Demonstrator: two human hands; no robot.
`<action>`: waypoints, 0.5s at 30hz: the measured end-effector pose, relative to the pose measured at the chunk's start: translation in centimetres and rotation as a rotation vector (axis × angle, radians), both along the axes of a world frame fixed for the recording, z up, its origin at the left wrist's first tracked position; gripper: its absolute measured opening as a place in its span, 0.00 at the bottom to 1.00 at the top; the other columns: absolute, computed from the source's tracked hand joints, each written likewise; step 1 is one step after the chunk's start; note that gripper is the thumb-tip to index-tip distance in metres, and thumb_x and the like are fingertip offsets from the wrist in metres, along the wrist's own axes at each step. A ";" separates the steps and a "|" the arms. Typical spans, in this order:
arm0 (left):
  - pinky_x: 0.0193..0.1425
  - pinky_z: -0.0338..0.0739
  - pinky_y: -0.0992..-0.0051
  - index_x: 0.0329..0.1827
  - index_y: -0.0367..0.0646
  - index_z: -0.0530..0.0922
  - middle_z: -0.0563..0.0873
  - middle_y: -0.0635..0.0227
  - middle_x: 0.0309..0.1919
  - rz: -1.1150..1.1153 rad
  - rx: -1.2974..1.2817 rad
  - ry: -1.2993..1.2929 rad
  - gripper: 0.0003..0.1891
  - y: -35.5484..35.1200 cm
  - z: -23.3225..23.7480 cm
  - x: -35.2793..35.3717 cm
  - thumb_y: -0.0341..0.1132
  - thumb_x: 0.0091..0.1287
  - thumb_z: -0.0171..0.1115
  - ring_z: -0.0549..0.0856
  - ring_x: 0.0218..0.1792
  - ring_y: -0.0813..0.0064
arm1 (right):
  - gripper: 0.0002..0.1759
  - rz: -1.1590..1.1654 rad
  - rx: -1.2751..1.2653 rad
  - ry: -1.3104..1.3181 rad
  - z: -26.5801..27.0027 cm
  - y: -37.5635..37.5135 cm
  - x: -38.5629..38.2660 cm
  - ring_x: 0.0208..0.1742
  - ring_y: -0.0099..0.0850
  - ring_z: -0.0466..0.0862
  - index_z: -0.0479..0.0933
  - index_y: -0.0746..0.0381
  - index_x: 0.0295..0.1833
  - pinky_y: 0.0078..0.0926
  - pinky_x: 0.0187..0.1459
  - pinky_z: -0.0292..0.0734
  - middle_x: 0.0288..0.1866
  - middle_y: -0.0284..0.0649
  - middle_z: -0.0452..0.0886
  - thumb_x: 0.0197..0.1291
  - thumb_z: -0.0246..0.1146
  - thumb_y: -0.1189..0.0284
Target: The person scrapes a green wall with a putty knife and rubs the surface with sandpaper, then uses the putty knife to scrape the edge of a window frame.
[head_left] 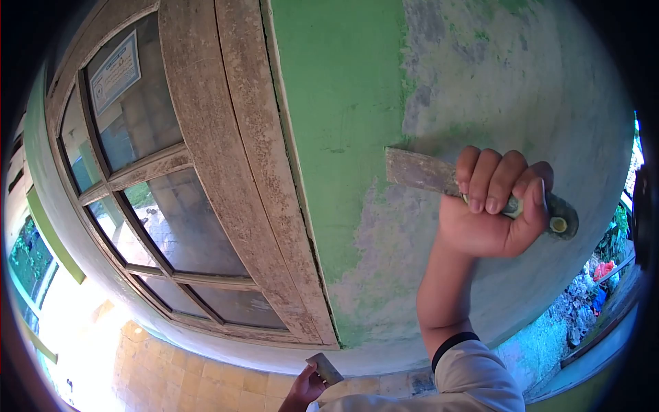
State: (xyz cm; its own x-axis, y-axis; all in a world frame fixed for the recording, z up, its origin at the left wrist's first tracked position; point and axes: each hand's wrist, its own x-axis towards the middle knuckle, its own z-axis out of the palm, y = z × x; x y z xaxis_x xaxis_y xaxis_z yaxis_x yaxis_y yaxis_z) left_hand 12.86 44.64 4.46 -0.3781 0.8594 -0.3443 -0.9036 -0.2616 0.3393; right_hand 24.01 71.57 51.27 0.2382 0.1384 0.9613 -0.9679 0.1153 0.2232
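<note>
Green wall (343,103) takes the blade of the scraper (420,172), its handle clamped in the grip of the right hand (489,209), while the left hand (302,391), low down, pinches a small flat piece (325,368).

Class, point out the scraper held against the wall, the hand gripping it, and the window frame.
scraper (419,172), head view, on the flat blade.
right hand (491,213), head view, middle of the fist.
window frame (240,178), head view, on the weathered wooden upright.

Your scraper (425,175) is dull grey, the small blade (324,368) grey-tan; the wall (343,103) green with grey patches; the window frame (226,151) weathered brown.
</note>
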 end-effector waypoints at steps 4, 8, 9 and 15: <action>0.64 0.65 0.51 0.59 0.49 0.69 0.78 0.64 0.52 0.014 0.008 0.002 0.21 0.1 -0.3 -0.3 0.40 0.64 0.61 0.75 0.57 0.60 | 0.10 -0.026 0.025 0.053 -0.2 -0.7 2.0 0.17 0.21 0.62 0.65 0.56 0.32 0.25 0.27 0.59 0.18 0.31 0.64 0.67 0.45 0.67; 0.65 0.65 0.51 0.59 0.48 0.69 0.77 0.64 0.52 -0.002 0.016 -0.010 0.21 -0.1 -0.4 -0.1 0.40 0.64 0.61 0.74 0.57 0.60 | 0.11 0.008 0.026 0.045 0.0 -0.3 0.0 0.17 0.21 0.61 0.65 0.57 0.32 0.25 0.28 0.59 0.18 0.31 0.64 0.67 0.46 0.65; 0.65 0.65 0.51 0.59 0.48 0.69 0.77 0.63 0.53 -0.003 0.002 -0.008 0.21 -0.1 -0.4 -0.1 0.40 0.64 0.61 0.74 0.58 0.60 | 0.12 0.055 -0.017 -0.017 0.0 -0.2 -1.0 0.17 0.21 0.62 0.66 0.57 0.32 0.24 0.28 0.59 0.18 0.31 0.64 0.67 0.46 0.64; 0.65 0.65 0.50 0.59 0.48 0.69 0.77 0.63 0.53 0.013 0.028 -0.022 0.22 -0.1 0.2 -0.1 0.40 0.63 0.62 0.74 0.57 0.60 | 0.13 -0.025 0.059 0.057 -0.1 -1.0 2.4 0.18 0.21 0.63 0.65 0.57 0.29 0.25 0.28 0.59 0.19 0.30 0.64 0.66 0.48 0.63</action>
